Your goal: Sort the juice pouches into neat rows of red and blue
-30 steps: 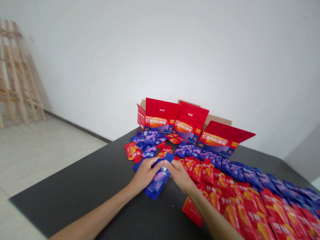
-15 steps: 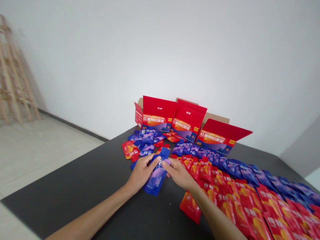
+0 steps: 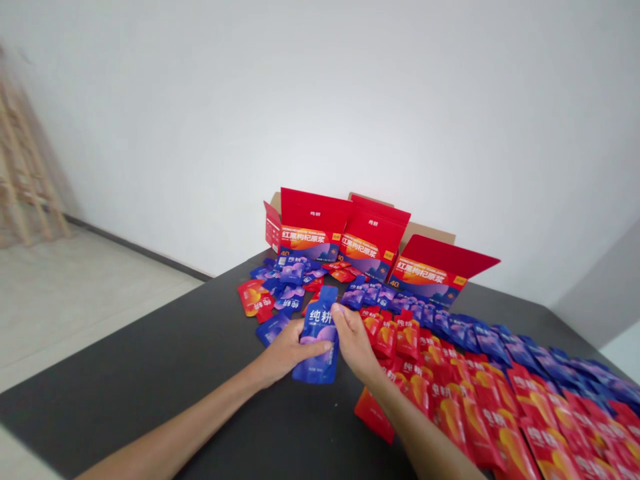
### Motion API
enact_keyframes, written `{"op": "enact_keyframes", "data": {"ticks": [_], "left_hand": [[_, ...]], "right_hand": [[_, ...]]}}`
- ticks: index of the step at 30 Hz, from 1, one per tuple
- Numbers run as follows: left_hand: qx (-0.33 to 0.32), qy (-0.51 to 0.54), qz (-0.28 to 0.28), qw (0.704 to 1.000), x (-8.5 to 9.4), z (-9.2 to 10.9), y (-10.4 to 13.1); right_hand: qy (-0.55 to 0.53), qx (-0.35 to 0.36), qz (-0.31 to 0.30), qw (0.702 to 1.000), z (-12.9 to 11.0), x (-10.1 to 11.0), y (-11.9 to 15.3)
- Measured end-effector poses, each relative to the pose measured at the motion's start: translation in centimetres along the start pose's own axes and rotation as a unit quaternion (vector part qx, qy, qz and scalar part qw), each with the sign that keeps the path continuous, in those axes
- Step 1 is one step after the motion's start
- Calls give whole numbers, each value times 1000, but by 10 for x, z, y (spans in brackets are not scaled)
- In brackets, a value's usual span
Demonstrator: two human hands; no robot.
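A blue pouch with white lettering and purple shapes is held nearly upright above the dark table. My left hand grips it from the left, thumb across its front. On its right edge near the top, my right hand is closed with the thumb against the pouch; those fingers are mostly hidden behind. Beyond my hands lies a loose pile of blue pouches, with a red pouch at its left edge. Rows of red pouches spread right of my right forearm.
Three open red boxes stand along the back: a left box, a middle box and a right box. A row of blue pouches runs behind the red ones. A wooden rack leans by the white wall at left.
The blue pouch has turned from tilted to nearly upright, its front now showing more. My left thumb has slid lower across it, and my right hand has moved to its upper right edge.
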State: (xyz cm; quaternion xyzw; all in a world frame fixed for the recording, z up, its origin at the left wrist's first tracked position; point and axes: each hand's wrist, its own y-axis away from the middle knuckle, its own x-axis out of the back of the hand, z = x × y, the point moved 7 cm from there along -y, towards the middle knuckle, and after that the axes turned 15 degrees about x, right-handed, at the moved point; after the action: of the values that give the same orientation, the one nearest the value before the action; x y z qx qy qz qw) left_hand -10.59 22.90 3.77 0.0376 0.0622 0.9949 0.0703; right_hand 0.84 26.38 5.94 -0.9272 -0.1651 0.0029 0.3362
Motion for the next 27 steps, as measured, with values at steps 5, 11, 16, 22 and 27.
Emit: {"op": "enact_keyframes", "data": {"ticks": [5, 11, 16, 22, 27], "left_hand": [[-29, 13, 92, 995, 16, 6, 0], [-80, -68, 189, 976, 26, 12, 2], [-96, -97, 249, 959, 36, 12, 3], [-109, -118, 276, 948, 40, 15, 6], [-112, -134, 266, 948, 35, 16, 8]], "right_hand": [[-40, -28, -56, 997, 7, -12, 5], [-51, -21, -24, 998, 9, -17, 10], [-68, -35, -87, 993, 12, -31, 18], [-112, -61, -248, 960, 11, -33, 20], [-96, -81, -254, 959, 13, -32, 23]]}}
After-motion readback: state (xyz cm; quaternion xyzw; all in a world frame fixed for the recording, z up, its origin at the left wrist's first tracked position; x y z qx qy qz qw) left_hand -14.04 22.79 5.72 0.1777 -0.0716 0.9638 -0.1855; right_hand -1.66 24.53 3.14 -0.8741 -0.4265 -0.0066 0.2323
